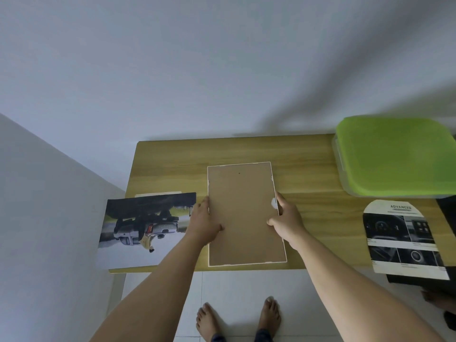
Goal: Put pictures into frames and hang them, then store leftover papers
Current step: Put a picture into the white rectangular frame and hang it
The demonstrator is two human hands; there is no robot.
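gripping from both sides: one white-rimmed rectangular picture frame (244, 213) lies face down, brown backing board up, in the middle of the pale wooden table (172, 164). two hands are on it. the left hand (203, 222) clasps the left edge, thumb pressed on the board, fingers tucked round the rim. the right hand (287, 218) clasps the right edge, thumb on top too. one glossy truck photo (145, 230) lies just left of the frame, overhanging the table's corner. one printed car-interior leaflet (402, 238) sits well to the right, with one clear plastic box with a green lid (394, 156) behind it. two bare feet (209, 322) stand on white tiles.
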